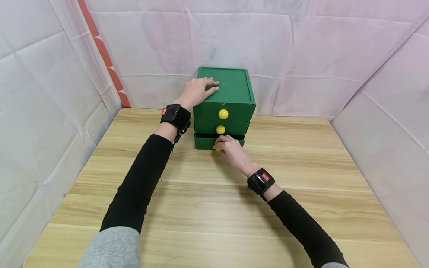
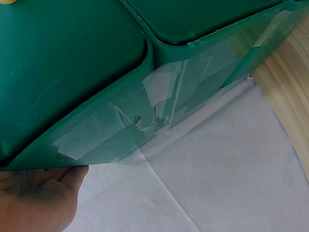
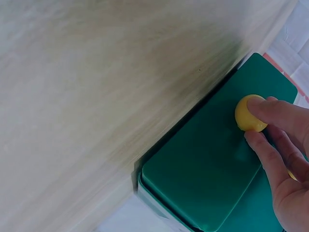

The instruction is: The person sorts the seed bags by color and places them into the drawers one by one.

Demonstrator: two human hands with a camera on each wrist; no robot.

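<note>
A small green chest of drawers (image 1: 224, 108) stands at the far middle of a pale wooden surface (image 1: 214, 208), close to a white cloth backdrop (image 1: 301, 48). It has three drawers, each with a round yellow knob. The person's left hand (image 1: 198, 91) lies flat on the chest's top, fingers straight and relaxed. The right hand (image 1: 232, 149) pinches the bottom knob (image 3: 250, 113) between thumb and fingers; the bottom drawer (image 1: 206, 142) appears to be drawn out slightly, showing a dark gap above its front. The upper two knobs (image 1: 223, 114) are untouched. Both arms wear black sleeves and black wrist straps.
</note>
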